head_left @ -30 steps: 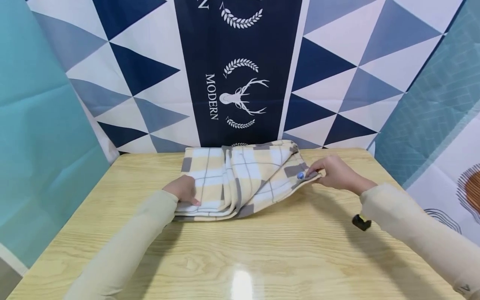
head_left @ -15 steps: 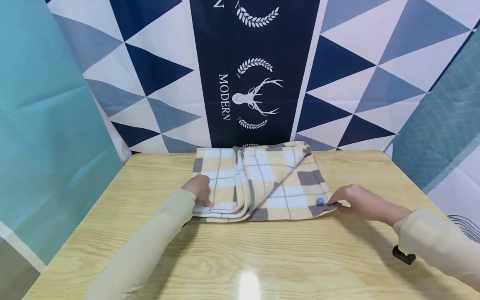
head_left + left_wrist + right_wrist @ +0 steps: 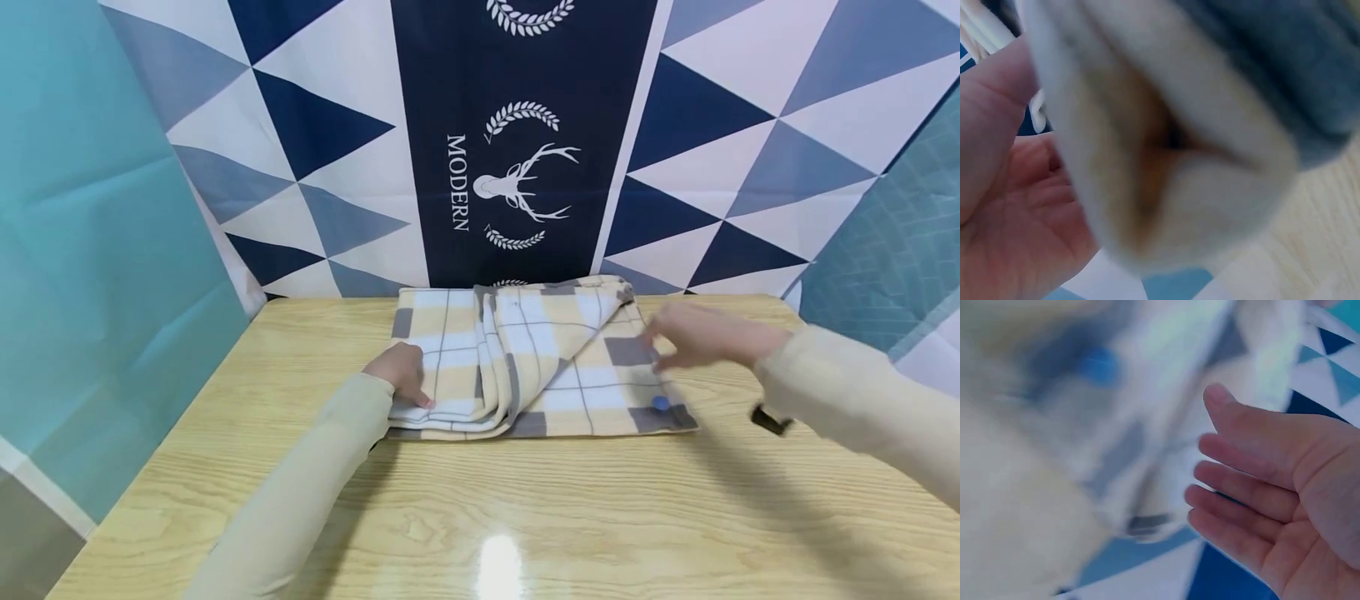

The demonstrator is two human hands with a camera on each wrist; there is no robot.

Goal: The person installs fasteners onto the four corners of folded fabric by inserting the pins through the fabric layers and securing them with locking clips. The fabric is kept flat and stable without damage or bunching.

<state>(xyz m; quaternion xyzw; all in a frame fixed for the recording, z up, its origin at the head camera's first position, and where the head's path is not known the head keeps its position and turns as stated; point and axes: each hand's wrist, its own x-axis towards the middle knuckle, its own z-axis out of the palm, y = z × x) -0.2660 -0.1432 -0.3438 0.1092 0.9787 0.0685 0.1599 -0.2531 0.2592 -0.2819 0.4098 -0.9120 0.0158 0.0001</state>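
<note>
A folded plaid fleece blanket [image 3: 585, 375] in beige, white and grey lies at the far side of the wooden table. Its right part is a lower, flatter layer, with a small blue round spot [image 3: 660, 402] near the front right corner. My left hand [image 3: 399, 372] grips the layered left edge, thumb on top; the thick folds [image 3: 1172, 156] hide its fingertips in the left wrist view. Over the right edge, my right hand [image 3: 701, 333] is blurred in the head view. The right wrist view shows that hand [image 3: 1272, 487] with fingers extended, holding nothing.
The wooden table [image 3: 420, 517] stretches toward me, with a light reflection near the front. Behind it hangs a cloth backdrop [image 3: 337, 150] of triangles and a deer print. Teal sheets [image 3: 112, 250] close off the sides.
My right hand lowered the blanket's front right corner to the table, let it go and moved up and back along the right edge. My left hand stays at the left edge.
</note>
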